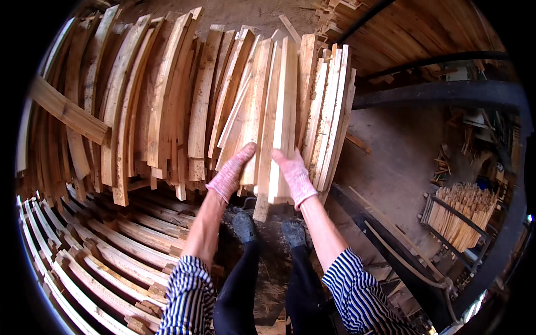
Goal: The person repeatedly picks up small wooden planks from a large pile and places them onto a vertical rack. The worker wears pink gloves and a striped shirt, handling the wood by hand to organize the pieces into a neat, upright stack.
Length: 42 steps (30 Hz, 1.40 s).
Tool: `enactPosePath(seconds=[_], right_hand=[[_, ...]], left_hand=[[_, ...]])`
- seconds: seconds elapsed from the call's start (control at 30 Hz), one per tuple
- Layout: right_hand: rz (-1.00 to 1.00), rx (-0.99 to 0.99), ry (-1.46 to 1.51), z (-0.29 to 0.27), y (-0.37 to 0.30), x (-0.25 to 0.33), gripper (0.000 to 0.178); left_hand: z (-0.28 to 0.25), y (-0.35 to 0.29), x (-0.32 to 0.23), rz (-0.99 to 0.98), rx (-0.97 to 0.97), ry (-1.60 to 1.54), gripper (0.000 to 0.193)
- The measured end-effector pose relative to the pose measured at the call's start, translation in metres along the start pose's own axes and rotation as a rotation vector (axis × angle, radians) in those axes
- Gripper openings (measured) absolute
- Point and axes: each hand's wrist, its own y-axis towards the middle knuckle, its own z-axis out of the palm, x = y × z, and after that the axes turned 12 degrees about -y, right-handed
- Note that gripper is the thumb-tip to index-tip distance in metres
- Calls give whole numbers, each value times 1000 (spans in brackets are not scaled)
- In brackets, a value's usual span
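Note:
Both my hands wear pinkish-white knit gloves and reach forward to the near ends of rough wooden planks. My left hand (233, 171) is closed on the left edge of a pale plank (257, 106), thumb on top. My right hand (294, 174) grips another plank (287, 95) from its right side, its thumb also on the upper face. Between these two lies a narrower plank (270, 120), partly covered, and a plank end juts lower toward my feet. The fingers under the wood are hidden. These planks lie at the right part of a wide stack (162, 100).
One plank (72, 111) lies slanted across the stack's left side. Lower left, spaced rows of slats (123, 251) are layered. A dark metal frame (435, 94) stands at right, with a bundle of sticks (462, 215) in a rack beyond. My shoes (244, 226) are below the planks.

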Motion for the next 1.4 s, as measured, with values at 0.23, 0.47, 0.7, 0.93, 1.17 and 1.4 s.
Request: enactPosePath(seconds=[0.23,0.47,0.7,0.93,1.17,1.4], right_hand=[[158,279,200,-26,-156,-105,118],[46,160,142,-31,-198,-71,133],[52,181,165,-65,-283,48,81],[0,117,355,-39,-163,53,51],[12,405,466,-81,-262,-51,67],[-335,242,366,-94,-327,11,64]], left_hand=[[6,-161,77,-152,72,33,96],[94,-202,19,-56,-125,-415,68],[144,-271,-40,-25,-135,-403,78],[136,-189,-74,-92,-106,-210,57],[153,-287,16,127,-217,88,76],[214,-366,-29,411,-103,-69,78]])
